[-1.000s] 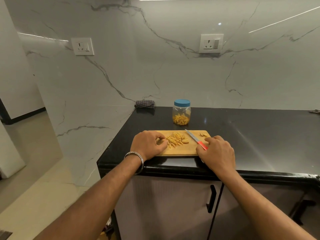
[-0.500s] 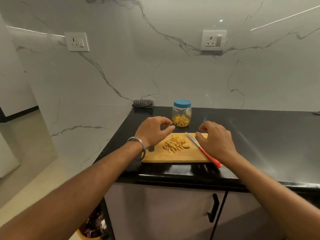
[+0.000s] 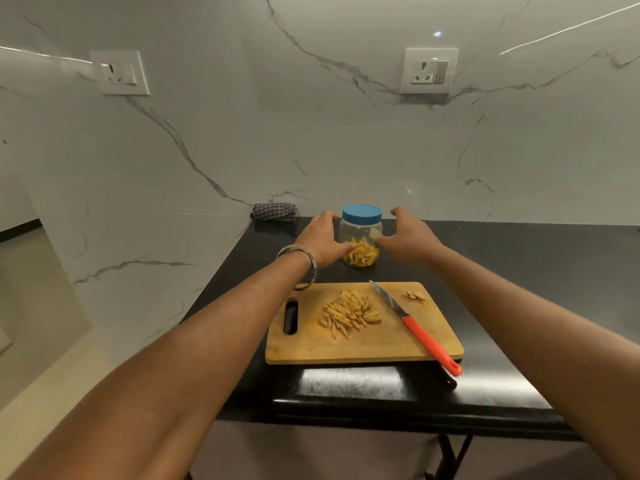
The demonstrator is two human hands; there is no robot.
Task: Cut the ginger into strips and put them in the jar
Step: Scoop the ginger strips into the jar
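Observation:
A clear jar (image 3: 360, 237) with a blue lid stands at the back of the black counter, with ginger strips in its bottom. My left hand (image 3: 320, 239) and my right hand (image 3: 408, 237) flank it, fingers apart, thumbs close to its sides; whether they touch it is unclear. In front lies a wooden cutting board (image 3: 381, 344) with a pile of ginger strips (image 3: 349, 311) in its middle. A red-handled knife (image 3: 420, 332) lies diagonally on the board's right side, its handle end past the front edge. A few ginger scraps (image 3: 415, 296) sit at the board's far right corner.
A folded checked cloth (image 3: 273, 212) lies against the marble wall, left of the jar. Two wall sockets (image 3: 429, 71) are mounted above. The black counter (image 3: 519, 289) ends at its left edge near the board; cabinet doors are below.
Both hands left the cutting board and moved back to either side of the jar. The knife was let go and lies on the board. The camera view moved closer.

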